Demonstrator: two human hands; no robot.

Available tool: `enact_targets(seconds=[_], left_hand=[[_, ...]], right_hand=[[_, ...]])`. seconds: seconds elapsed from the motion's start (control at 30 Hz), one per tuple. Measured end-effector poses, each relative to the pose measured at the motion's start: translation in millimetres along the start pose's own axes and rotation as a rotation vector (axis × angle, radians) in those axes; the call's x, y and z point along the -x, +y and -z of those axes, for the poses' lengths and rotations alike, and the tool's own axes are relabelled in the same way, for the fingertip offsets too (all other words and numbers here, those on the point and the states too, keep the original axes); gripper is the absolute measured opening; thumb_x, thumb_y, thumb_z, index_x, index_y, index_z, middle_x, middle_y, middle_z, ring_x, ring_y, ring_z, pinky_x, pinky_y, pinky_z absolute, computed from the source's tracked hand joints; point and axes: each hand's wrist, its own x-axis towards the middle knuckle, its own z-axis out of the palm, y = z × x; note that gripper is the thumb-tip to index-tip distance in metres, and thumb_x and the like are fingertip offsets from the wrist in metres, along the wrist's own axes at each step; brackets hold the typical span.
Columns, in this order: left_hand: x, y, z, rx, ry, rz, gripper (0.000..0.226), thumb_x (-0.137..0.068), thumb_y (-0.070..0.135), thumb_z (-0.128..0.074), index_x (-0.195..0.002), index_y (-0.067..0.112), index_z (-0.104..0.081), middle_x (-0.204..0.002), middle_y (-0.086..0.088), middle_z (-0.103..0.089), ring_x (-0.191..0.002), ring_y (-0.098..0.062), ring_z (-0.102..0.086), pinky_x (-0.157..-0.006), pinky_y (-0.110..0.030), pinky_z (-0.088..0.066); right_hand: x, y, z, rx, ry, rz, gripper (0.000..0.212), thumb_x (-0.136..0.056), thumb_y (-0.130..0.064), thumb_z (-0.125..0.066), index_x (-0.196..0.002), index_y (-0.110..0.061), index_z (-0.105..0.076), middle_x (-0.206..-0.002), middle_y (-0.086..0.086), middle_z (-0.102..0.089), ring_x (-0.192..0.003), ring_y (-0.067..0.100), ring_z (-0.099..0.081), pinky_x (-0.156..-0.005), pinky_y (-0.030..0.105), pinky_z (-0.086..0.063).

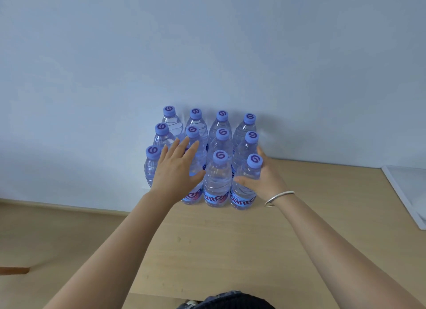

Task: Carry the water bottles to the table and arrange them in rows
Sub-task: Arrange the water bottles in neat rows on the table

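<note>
Several clear water bottles with blue caps stand upright in three rows on a light wooden table, against the wall. My left hand lies flat with straight fingers over the front-row bottle second from the left, hiding most of it. My right hand grips the rightmost front bottle, thumb on its near side and fingers curled behind it. A silver bangle sits on my right wrist.
A pale blue-white wall rises directly behind the bottles. A white panel lies at the table's right edge. Bare tabletop stretches between the bottles and me. An orange-brown object shows at the far left.
</note>
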Motion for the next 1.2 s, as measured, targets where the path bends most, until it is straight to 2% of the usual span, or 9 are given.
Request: enact_targets(seconds=[0.13, 0.23, 0.3, 0.4, 0.47, 0.63, 0.8, 1.03, 1.2], left_hand=[[9.6, 36.9, 5.3, 0.124, 0.139, -0.174, 0.062, -0.08, 0.026, -0.07, -0.133, 0.004, -0.048, -0.142, -0.018, -0.044, -0.134, -0.037, -0.037, -0.11, -0.048, -0.026], [26.3, 73.0, -7.4, 0.36, 0.133, -0.169, 0.054, -0.077, 0.022, -0.069, -0.126, 0.002, -0.056, -0.132, -0.014, -0.055, -0.121, -0.028, -0.054, -0.103, -0.036, -0.041], [34.0, 93.4, -16.8, 0.511, 0.001, -0.071, 0.06, -0.084, 0.028, -0.064, -0.137, 0.01, -0.044, -0.146, -0.004, -0.042, -0.136, -0.014, -0.037, -0.107, -0.012, -0.024], [32.7, 108.2, -36.6, 0.619, -0.102, 0.032, 0.07, -0.086, 0.03, -0.059, -0.146, 0.017, -0.025, -0.155, 0.002, -0.024, -0.14, -0.002, -0.012, -0.094, 0.007, -0.001], [28.0, 112.7, -43.8, 0.643, -0.144, 0.094, 0.078, -0.088, 0.031, -0.059, -0.149, 0.015, -0.013, -0.157, 0.001, -0.014, -0.142, -0.004, -0.005, -0.102, 0.0, -0.001], [18.8, 121.2, -46.3, 0.674, -0.196, 0.166, 0.086, -0.089, 0.033, -0.057, -0.15, 0.016, 0.001, -0.159, 0.001, -0.009, -0.146, -0.011, -0.002, -0.11, -0.018, -0.01], [-1.4, 129.7, -39.4, 0.879, -0.224, 0.352, 0.071, -0.083, 0.028, -0.063, -0.141, 0.012, -0.027, -0.144, -0.007, -0.041, -0.135, -0.026, -0.035, -0.108, -0.042, -0.036], [-17.1, 133.8, -42.5, 0.974, -0.211, 0.373, 0.078, -0.085, 0.022, -0.06, -0.148, 0.02, -0.015, -0.149, 0.003, -0.034, -0.139, -0.015, -0.03, -0.113, -0.038, -0.03], [-40.4, 130.6, -40.4, 1.059, -0.269, 0.455, 0.079, -0.078, 0.021, -0.068, -0.144, 0.019, -0.024, -0.146, 0.001, -0.038, -0.134, -0.017, -0.037, -0.11, -0.038, -0.033]], right_hand=[[7.7, -1.2, 19.5, -0.102, -0.152, -0.002, 0.09, -0.063, -0.026, -0.085, -0.134, -0.044, -0.033, -0.132, -0.023, -0.05, -0.124, 0.011, -0.05, -0.103, 0.039, -0.043], [14.8, -2.0, 33.5, -0.08, -0.118, -0.062, 0.067, -0.067, -0.047, -0.076, -0.119, -0.053, -0.035, -0.114, -0.049, -0.042, -0.111, -0.007, -0.051, -0.092, 0.016, -0.042], [10.0, 2.6, 39.8, -0.136, -0.053, -0.069, 0.049, -0.077, -0.05, -0.063, -0.121, -0.044, -0.043, -0.123, -0.034, -0.049, -0.108, -0.011, -0.052, -0.089, 0.011, -0.042], [-8.0, 11.4, 47.0, -0.138, 0.102, -0.198, 0.045, -0.091, -0.05, -0.045, -0.128, -0.024, -0.047, -0.133, -0.004, -0.05, -0.124, 0.018, -0.049, -0.105, 0.042, -0.04], [-21.8, 14.1, 47.3, -0.132, 0.152, -0.259, 0.051, -0.092, -0.048, -0.043, -0.13, -0.013, -0.047, -0.137, 0.006, -0.049, -0.124, 0.026, -0.049, -0.106, 0.049, -0.038], [-54.1, 8.3, 38.4, -0.241, 0.064, -0.342, 0.063, -0.09, -0.053, -0.044, -0.145, -0.03, -0.025, -0.15, -0.006, -0.032, -0.134, 0.02, -0.038, -0.11, 0.047, -0.033], [-81.4, -2.5, 31.5, -0.304, -0.024, -0.341, 0.064, -0.092, -0.06, -0.031, -0.147, -0.029, -0.021, -0.153, -0.007, -0.027, -0.139, 0.017, -0.031, -0.115, 0.043, -0.026], [-86.0, -3.6, 27.2, -0.472, -0.081, -0.379, 0.062, -0.093, -0.057, -0.033, -0.148, -0.034, -0.013, -0.15, -0.008, -0.032, -0.13, 0.016, -0.042, -0.105, 0.035, -0.037], [-86.9, -0.5, 26.0, -0.517, -0.09, -0.366, 0.06, -0.096, -0.05, -0.032, -0.149, -0.032, -0.009, -0.152, -0.007, -0.028, -0.13, 0.015, -0.041, -0.107, 0.034, -0.036]])
